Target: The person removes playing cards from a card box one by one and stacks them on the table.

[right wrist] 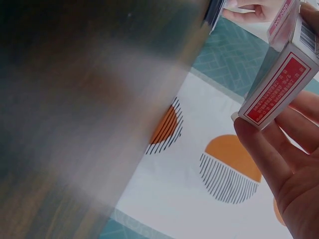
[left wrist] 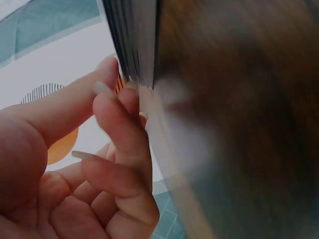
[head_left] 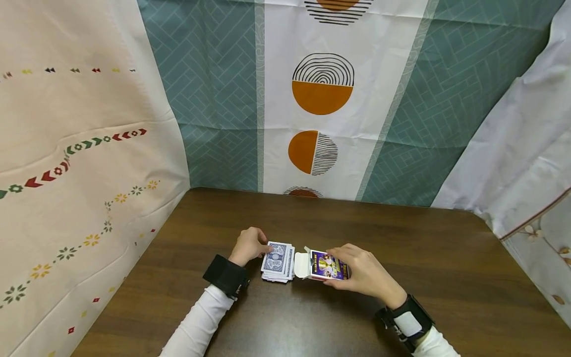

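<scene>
A stack of blue-and-white patterned playing cards lies face down on the table, its edges slightly uneven. At its left edge my left hand has the thumb on the top card and curled fingers at the side, pinching the stack. The left wrist view shows the cards edge-on between thumb and fingertips. To the right, my right hand grips a purple-fronted card box by its sides, thumb and fingers around it. The box's white flap stands open toward the cards. In the right wrist view, the box shows a red label panel.
The brown wooden table carries both things near its middle. Behind it hangs a teal and white curtain with orange circles. A cream patterned cloth hangs on the left, and a white cloth on the right.
</scene>
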Available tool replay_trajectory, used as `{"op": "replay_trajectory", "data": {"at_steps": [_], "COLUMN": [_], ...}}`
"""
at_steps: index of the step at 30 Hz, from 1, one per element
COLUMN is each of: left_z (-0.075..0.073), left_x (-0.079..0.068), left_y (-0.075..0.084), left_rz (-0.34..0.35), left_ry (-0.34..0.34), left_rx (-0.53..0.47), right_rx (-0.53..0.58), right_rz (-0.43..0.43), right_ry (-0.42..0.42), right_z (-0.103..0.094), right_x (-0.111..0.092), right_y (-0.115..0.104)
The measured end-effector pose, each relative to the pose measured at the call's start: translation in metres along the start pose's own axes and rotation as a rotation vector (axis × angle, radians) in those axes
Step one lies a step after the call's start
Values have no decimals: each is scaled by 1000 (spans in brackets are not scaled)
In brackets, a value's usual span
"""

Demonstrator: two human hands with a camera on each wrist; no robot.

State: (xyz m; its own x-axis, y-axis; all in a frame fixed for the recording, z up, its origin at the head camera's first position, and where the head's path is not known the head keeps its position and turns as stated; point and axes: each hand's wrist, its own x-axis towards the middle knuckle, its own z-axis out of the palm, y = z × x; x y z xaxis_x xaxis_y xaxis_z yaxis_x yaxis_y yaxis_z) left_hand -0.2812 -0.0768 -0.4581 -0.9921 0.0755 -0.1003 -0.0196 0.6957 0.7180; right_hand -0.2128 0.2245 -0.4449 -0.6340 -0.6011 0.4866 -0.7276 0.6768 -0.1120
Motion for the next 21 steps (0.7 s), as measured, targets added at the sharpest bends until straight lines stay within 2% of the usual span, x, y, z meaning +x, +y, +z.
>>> {"op": "replay_trajectory", "data": {"at_steps": [4, 7, 10, 13, 15, 17, 19, 21], "left_z": [-2, -6, -5, 6, 18, 28, 35, 38], "left_x": [-3, -12, -26, -41, -49, -54, -57, -57], "left_y": [4, 18, 38, 55, 62, 64, 64, 64], "left_rz": [40, 150, 291, 363, 372, 373, 369, 375], "left_ry": [31, 19, -92, -199, -185, -133, -86, -73], "left_rx": [71, 78, 14, -30, 3, 37, 61, 58], "right_rx": [-4, -4, -1, 3, 5, 9, 14, 18], "right_rz": [4, 1, 1, -2, -8, -19, -30, -40], "right_ry": [-8, -10, -8, -4, 1, 7, 16, 27], "right_z": [-1, -2, -4, -4, -4, -4, -4, -4], "right_x": [1, 2, 2, 3, 3, 3, 3, 3], "right_y": [-1, -2, -3, -4, -5, -5, -6, -7]}}
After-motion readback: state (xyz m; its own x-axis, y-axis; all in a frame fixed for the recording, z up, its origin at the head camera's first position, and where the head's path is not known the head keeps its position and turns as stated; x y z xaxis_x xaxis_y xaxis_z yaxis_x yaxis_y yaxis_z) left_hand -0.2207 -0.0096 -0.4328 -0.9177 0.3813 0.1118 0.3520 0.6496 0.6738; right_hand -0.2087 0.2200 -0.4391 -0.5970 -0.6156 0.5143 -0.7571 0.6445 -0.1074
